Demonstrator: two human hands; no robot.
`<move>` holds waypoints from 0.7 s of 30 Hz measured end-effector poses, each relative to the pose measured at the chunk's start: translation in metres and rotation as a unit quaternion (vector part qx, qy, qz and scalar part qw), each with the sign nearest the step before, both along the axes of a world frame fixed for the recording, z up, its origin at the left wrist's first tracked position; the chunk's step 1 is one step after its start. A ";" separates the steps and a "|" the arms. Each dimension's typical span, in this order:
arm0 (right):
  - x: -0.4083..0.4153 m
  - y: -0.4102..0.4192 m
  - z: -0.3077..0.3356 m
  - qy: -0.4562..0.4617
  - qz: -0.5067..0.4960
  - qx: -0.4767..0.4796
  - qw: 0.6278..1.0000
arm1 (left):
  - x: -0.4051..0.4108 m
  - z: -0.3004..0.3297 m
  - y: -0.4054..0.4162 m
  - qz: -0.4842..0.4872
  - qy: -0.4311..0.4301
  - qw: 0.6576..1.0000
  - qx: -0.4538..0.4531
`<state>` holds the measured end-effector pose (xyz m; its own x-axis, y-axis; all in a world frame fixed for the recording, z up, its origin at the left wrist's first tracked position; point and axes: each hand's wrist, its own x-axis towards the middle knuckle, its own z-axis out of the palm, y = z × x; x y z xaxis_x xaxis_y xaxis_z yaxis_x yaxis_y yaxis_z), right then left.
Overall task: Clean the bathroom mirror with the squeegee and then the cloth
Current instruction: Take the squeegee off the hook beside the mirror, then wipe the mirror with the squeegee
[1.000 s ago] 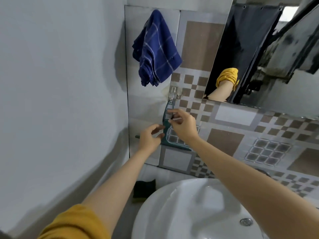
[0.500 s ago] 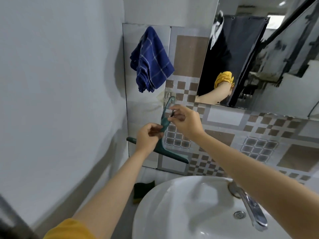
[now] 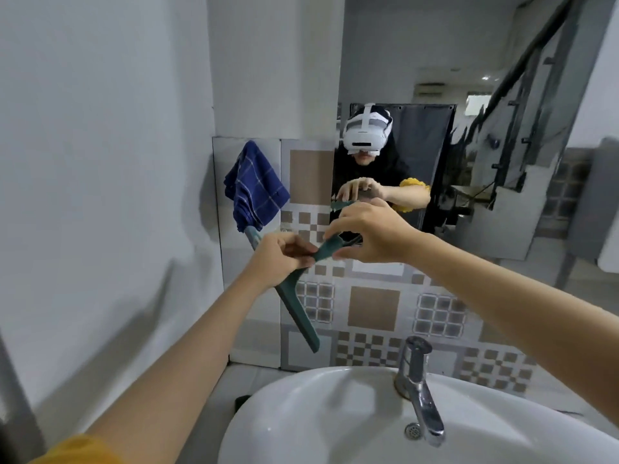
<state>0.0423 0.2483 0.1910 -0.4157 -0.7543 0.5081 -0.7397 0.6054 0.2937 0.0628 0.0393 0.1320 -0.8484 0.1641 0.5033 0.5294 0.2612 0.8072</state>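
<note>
A dark green squeegee (image 3: 296, 309) is held in the air in front of the tiled wall, its blade slanting down to the right. My left hand (image 3: 279, 262) pinches it where the handle meets the blade. My right hand (image 3: 371, 234) grips the handle's far end. A blue checked cloth (image 3: 256, 187) hangs on the wall just above my left hand. The mirror (image 3: 485, 112) fills the upper right and reflects a person with both hands raised.
A white sink (image 3: 335, 416) with a chrome tap (image 3: 418, 380) lies below my arms. A plain white wall stands close on the left. Patterned tiles cover the wall under the mirror. A dark object (image 3: 242, 401) lies left of the sink.
The squeegee has come off its wall hook and been lifted away, its blade tilted steeper. My view has risen, so more of the mirror shows.
</note>
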 end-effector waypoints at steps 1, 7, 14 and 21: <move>0.004 0.008 0.007 0.002 0.007 0.005 1.000 | 0.003 0.009 0.006 -0.003 0.012 1.000 -0.010; 0.021 0.058 0.064 0.097 -0.012 0.033 0.995 | 0.005 0.074 0.049 0.020 0.127 0.989 -0.068; 0.023 0.106 0.174 0.191 -0.099 -0.046 0.976 | -0.026 0.136 0.058 0.235 0.390 0.887 -0.078; 0.008 0.104 0.281 0.254 -0.144 -0.120 0.949 | -0.074 0.158 0.056 0.275 0.339 0.887 -0.151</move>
